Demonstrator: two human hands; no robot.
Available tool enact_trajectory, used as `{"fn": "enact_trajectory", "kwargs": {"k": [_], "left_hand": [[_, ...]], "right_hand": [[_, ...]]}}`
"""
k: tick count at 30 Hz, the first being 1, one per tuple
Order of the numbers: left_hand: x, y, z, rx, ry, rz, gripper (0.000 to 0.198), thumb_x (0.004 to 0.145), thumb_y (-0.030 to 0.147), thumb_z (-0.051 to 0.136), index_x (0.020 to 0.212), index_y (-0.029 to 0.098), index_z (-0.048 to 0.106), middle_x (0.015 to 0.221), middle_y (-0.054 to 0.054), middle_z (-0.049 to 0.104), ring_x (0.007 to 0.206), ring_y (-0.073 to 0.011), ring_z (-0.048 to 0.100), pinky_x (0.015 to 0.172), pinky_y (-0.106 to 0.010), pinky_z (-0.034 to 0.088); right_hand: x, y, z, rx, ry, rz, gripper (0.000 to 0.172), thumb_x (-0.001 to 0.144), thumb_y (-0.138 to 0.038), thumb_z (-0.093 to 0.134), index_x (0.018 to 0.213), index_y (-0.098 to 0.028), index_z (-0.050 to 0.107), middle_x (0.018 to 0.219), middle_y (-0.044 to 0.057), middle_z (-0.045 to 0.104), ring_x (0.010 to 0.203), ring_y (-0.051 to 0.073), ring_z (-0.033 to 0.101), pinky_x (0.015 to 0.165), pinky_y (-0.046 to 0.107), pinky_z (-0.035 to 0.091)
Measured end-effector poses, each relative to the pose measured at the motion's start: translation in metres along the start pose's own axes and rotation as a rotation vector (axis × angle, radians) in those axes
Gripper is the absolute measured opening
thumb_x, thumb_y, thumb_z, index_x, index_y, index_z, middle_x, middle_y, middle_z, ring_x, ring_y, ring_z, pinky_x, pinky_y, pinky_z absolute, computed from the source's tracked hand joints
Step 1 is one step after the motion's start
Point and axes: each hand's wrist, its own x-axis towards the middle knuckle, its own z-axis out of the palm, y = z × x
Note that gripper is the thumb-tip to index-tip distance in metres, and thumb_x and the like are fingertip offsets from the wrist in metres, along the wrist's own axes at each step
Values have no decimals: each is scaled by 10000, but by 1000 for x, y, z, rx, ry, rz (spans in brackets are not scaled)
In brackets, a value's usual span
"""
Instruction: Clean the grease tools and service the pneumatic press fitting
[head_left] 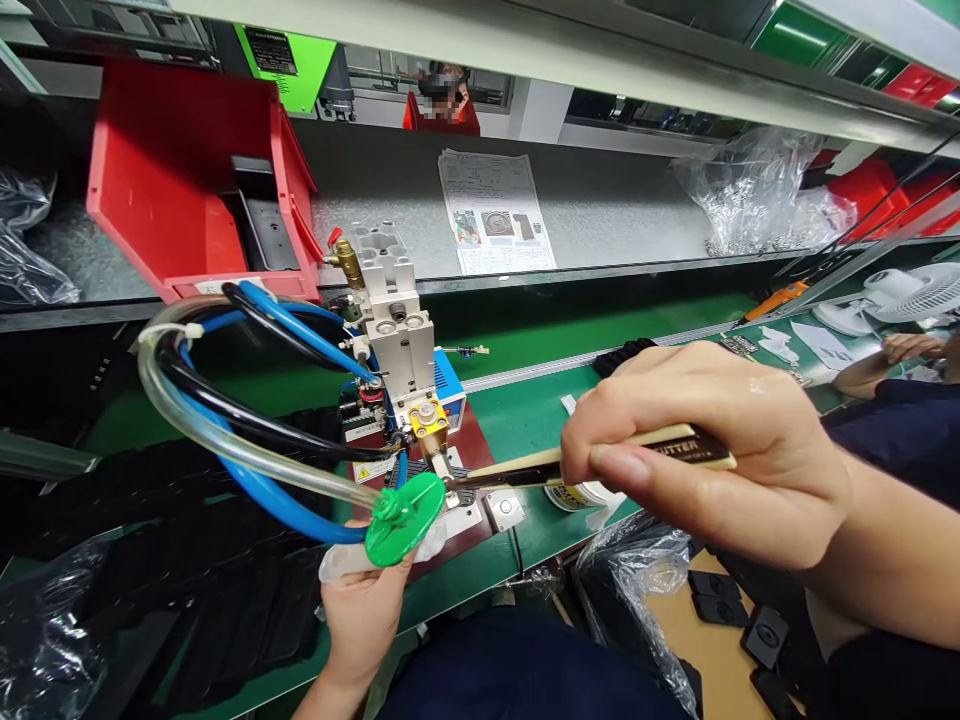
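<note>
My right hand [720,470] is closed around a utility knife [679,449] with a cream and dark handle marked "CUTTER". The knife points left, and its tip is at the small metal end below the yellow block of a bench machine [405,350]. My left hand [364,610] grips a translucent whitish syringe barrel [341,562] just under that end. A round green cap [409,520] sits on the barrel and hides part of my fingers. From the cap a clear hose [247,450] loops up to the left. Whether the blade touches the metal end, I cannot tell.
A red bin [187,180] with black parts stands on the shelf, beside printed sheets [495,210]. A white tub [574,497] is behind the knife. Black parts [765,635] lie in a box at lower right. Another person's hand [911,348] shows at right.
</note>
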Motion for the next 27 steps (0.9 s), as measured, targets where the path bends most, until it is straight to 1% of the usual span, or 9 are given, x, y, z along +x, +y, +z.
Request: {"fn": "enact_trajectory", "kwargs": {"k": [5, 7, 10, 13, 18, 21, 24, 25, 27], "left_hand": [[1, 1, 0, 0, -2, 18, 352, 599, 216, 762, 611, 203, 411, 720, -4, 636, 627, -132, 595, 595, -216, 499], [1, 2, 0, 20, 0, 39, 345, 606, 219, 758, 603, 201, 413, 717, -4, 636, 626, -132, 596, 589, -214, 498], [1, 4, 0, 54, -13, 73, 319, 628, 218, 747, 603, 199, 430, 705, 0, 638, 610, -127, 599, 588, -210, 498], [3, 6, 1, 64, -40, 101, 299, 659, 208, 732, 613, 200, 436, 677, 10, 642, 595, -126, 611, 603, -216, 508], [5, 9, 3, 56, -68, 158, 228, 713, 199, 702, 663, 198, 479, 673, 19, 654, 616, -126, 634, 618, -213, 515], [6, 9, 3, 68, -77, 160, 224, 716, 190, 697, 656, 195, 481, 666, 20, 650, 609, -122, 630, 614, -210, 514], [6, 8, 2, 62, -67, 148, 237, 714, 197, 693, 641, 194, 467, 659, 17, 649, 598, -124, 626, 607, -217, 515], [5, 8, 2, 58, -63, 140, 245, 712, 202, 693, 635, 195, 460, 657, 15, 648, 595, -125, 624, 606, -221, 516], [5, 7, 2, 54, -59, 118, 280, 696, 219, 707, 618, 197, 439, 662, 9, 643, 595, -128, 617, 605, -227, 516]], "right_hand": [[-7, -2, 15, -4, 173, 68, 158, 921, -189, 481, 831, -203, 610, 587, -21, 610, 442, 75, 512, 427, 181, 399], [-12, -6, 20, -26, 221, 37, 140, 906, -162, 480, 855, -200, 605, 577, -16, 607, 441, 82, 521, 429, 186, 405], [-18, -15, 22, -63, 187, -2, 127, 867, -109, 489, 882, -186, 588, 610, 9, 634, 489, 102, 578, 476, 199, 440], [-20, -19, 22, -91, 122, 18, 137, 840, -88, 497, 881, -190, 578, 636, 26, 659, 523, 121, 609, 506, 214, 469], [-24, -15, 28, -116, 258, -54, 154, 819, -116, 497, 897, -206, 595, 587, 17, 636, 435, 120, 548, 414, 219, 433], [-25, -13, 31, -142, 265, -29, 165, 826, -142, 500, 921, -237, 596, 594, 5, 643, 424, 125, 533, 393, 229, 423], [-24, -13, 30, -114, 301, -16, 189, 827, -149, 498, 945, -262, 594, 579, -13, 636, 403, 128, 512, 380, 242, 413], [-23, -14, 28, -95, 286, -6, 189, 829, -149, 497, 944, -266, 593, 572, -17, 629, 401, 127, 506, 379, 244, 411], [-20, -14, 24, -71, 209, 52, 172, 835, -144, 500, 919, -260, 596, 575, -15, 621, 425, 127, 516, 399, 244, 423]]}}
